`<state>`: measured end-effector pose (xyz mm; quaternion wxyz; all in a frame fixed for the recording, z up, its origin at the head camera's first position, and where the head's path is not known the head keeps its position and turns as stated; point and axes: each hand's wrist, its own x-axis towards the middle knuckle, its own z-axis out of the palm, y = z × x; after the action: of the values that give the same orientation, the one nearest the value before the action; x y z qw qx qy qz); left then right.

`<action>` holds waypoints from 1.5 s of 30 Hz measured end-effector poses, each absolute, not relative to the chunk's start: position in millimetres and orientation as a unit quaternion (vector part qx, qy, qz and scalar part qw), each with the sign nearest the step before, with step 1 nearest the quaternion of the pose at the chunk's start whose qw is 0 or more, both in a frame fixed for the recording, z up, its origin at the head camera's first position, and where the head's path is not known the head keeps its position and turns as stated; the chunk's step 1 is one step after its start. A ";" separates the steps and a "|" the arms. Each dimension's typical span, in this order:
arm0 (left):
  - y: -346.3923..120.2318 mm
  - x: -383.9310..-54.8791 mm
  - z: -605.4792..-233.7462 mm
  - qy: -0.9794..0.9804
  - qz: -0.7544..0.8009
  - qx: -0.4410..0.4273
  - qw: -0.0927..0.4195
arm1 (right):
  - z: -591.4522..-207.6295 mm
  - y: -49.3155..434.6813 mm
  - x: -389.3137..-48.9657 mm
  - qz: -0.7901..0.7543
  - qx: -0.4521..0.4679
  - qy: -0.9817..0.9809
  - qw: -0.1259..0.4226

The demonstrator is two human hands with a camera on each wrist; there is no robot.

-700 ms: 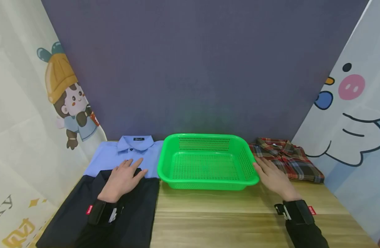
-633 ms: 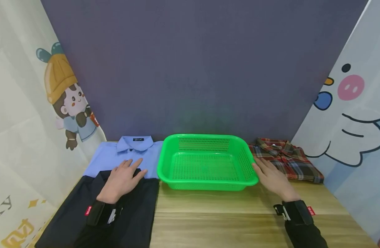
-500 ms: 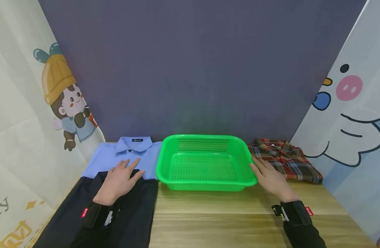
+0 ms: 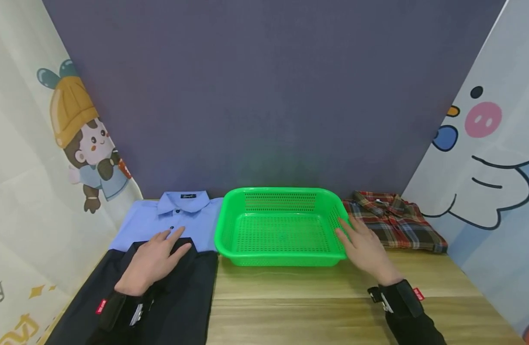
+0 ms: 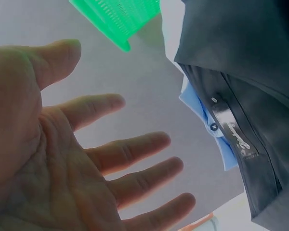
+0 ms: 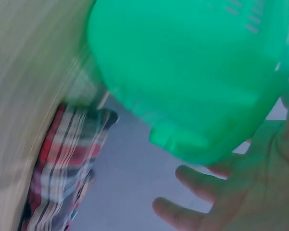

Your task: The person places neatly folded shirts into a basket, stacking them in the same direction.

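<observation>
My left hand hovers palm down over the folded black shirt, fingers spread. In the left wrist view that hand holds nothing, and the black shirt's collar shows a label. Behind it lies a folded light-blue shirt, partly covered by the black one. My right hand is at the right end of the green plastic basket, its fingers extended across the rim. In the right wrist view, the basket hides some fingertips; whether they touch the rim I cannot tell.
A folded plaid shirt lies right of the basket. All stand on a wooden table. A dark grey panel rises behind, with printed curtains on the left and right.
Both hands have shifted left; the right one now reaches over the basket's right rim. The head view has turned slightly to the right. Basket and shirts appear to stay put.
</observation>
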<state>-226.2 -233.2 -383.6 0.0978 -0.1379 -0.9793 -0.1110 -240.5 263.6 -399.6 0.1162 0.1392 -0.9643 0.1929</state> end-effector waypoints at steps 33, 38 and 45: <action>-272.3 -210.7 -390.7 -0.986 -0.101 -0.129 0.020 | -421.7 142.8 -215.2 0.180 0.396 -0.856 0.281; -286.2 -210.2 -392.8 -0.986 -0.082 -0.134 0.062 | -424.5 121.5 -209.1 0.191 0.485 -0.803 0.290; -313.4 -207.6 -400.5 -0.989 -0.057 -0.118 0.062 | -430.1 96.5 -201.7 0.193 0.518 -0.777 0.301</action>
<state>-207.6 -313.4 -400.5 0.0619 -0.1184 -0.9894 -0.0566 -201.7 96.5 -430.1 0.3008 0.5180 -0.7772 0.1927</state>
